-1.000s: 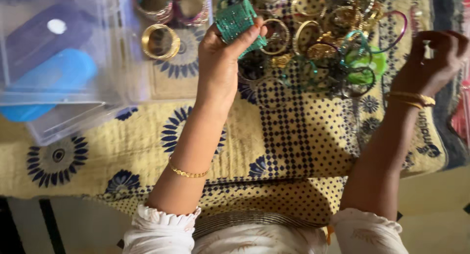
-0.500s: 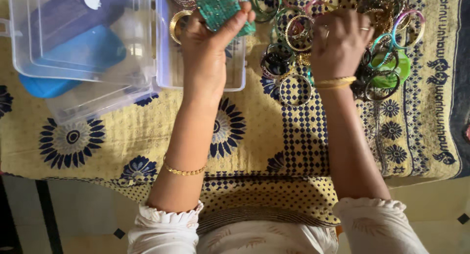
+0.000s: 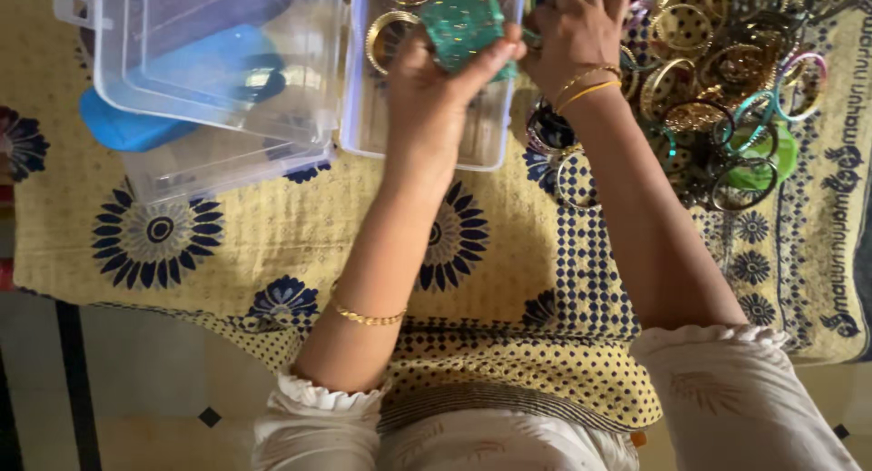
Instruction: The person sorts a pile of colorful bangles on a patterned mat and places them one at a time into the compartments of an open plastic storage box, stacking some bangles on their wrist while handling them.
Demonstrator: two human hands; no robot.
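Bangles in a green stack [image 3: 463, 24] sit in the left hand [image 3: 436, 85], which is closed around them with the thumb pressed across the near side; the stack is held over the near wall of a clear plastic box [image 3: 413, 148] at the top centre of the view. Inside that box, just left of the hand, lies a gold bangle [image 3: 389, 33]. The right hand [image 3: 572, 35] is just beside the left, fingers curled down at the edge of a pile of loose bangles [image 3: 718, 99]; whether it grips anything cannot be told, as the fingertips are hidden. Thin gold bangles circle the right wrist, and a gold chain bracelet [image 3: 368, 317] sits on the left forearm. The pile spreads to the right, with gold, teal and pink rings. A second clear box [image 3: 218, 117] lies to the left over a blue case [image 3: 123, 126]. Everything rests on a yellow cloth [image 3: 272, 244] printed with dark blue flowers.
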